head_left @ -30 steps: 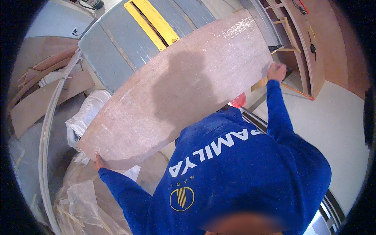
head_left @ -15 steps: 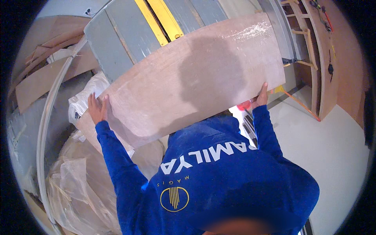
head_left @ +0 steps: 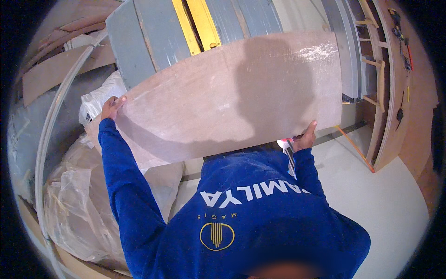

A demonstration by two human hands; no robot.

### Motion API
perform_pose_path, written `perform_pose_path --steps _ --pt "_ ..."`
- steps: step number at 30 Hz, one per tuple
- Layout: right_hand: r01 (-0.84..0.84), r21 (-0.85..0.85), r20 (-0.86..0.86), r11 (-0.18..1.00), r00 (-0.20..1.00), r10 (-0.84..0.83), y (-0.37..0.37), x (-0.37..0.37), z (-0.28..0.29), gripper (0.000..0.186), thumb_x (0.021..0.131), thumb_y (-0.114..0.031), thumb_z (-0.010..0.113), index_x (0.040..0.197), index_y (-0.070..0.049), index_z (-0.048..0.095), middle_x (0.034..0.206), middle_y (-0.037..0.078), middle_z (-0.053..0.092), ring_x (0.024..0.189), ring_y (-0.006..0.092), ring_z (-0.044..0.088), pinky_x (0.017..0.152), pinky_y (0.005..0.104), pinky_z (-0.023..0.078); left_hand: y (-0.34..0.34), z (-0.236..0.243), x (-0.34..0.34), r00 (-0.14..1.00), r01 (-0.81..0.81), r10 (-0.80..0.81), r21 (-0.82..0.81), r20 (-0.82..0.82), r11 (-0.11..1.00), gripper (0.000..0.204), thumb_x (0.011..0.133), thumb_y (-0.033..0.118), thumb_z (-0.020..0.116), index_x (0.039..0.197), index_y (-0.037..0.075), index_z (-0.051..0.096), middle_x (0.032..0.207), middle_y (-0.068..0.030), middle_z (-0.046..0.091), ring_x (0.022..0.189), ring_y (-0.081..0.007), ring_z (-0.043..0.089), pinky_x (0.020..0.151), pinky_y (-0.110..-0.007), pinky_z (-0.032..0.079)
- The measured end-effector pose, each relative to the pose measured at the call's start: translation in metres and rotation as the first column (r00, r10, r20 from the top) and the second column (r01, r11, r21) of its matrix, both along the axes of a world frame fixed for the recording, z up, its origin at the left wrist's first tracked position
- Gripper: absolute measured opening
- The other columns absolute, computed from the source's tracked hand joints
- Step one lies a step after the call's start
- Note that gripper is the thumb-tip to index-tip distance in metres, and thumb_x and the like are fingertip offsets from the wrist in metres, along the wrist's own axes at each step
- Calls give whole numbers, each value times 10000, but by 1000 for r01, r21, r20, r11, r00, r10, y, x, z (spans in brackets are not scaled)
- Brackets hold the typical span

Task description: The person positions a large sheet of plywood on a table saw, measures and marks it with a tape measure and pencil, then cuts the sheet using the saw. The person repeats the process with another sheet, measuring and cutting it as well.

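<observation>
A wide pale plywood board (head_left: 200, 107) with a curved far edge lies across my front, its far edge over the grey table saw (head_left: 160, 39) with its yellow insert plate (head_left: 206, 25). My left hand (head_left: 112, 106) grips the board at its left part, on the curved edge. My right hand (head_left: 306, 135) holds the near edge at the right, thumb on the top face and the other fingers hidden beneath. A small red object shows partly below the board beside my right hand.
Curved plywood offcuts (head_left: 46, 83), a white sack (head_left: 100, 95) and crumpled plastic sheeting (head_left: 79, 200) are at left, with a long pale strip (head_left: 46, 137). At right stand a wooden rack (head_left: 381, 130) with hanging tools, an orange stick (head_left: 355, 149) and a white surface (head_left: 385, 204).
My left hand has moved up along the board's curved edge. The board has turned slightly, its right end now lower in view, and my right hand has moved down with it.
</observation>
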State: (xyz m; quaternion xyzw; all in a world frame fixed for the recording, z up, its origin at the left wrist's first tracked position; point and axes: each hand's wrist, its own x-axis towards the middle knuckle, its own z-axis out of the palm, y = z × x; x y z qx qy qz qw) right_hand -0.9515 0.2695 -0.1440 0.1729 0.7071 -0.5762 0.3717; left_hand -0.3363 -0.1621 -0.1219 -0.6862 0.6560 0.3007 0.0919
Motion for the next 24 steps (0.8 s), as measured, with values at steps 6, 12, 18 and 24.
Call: perform_pose_path --steps 6,12,18,24 --pt "-85 -10 48 996 995 85 9 0 -9 788 1003 -684 439 1327 25 561 1213 163 669 1021 293 691 794 429 575 -6 -15 23 992 66 -59 -66 112 996 749 774 654 762 1026 -48 690 883 -130 660 858 -226 592 809 -365 474" --pt "15 111 -94 994 996 -4 18 -7 -29 792 991 -689 467 1310 26 583 1150 140 706 912 258 724 749 389 603 -11 -39 17 981 -30 8 -112 -192 993 775 752 579 821 1284 37 671 769 -47 551 736 -166 495 695 -326 433" --pt "28 24 -71 999 997 -26 9 -4 -29 793 987 -676 494 1390 6 528 1279 152 656 1078 280 696 851 415 599 11 -32 4 997 20 -33 -187 -67 982 807 759 548 841 1384 88 617 695 -41 518 662 -169 484 646 -337 447" --pt "42 -71 -15 997 999 -43 2 -1 -18 764 986 -657 520 1470 -69 466 1411 92 587 1232 283 621 965 452 564 10 -10 -15 995 75 -71 -53 76 996 769 777 721 712 1150 49 731 864 -171 703 834 -283 662 770 -401 517"
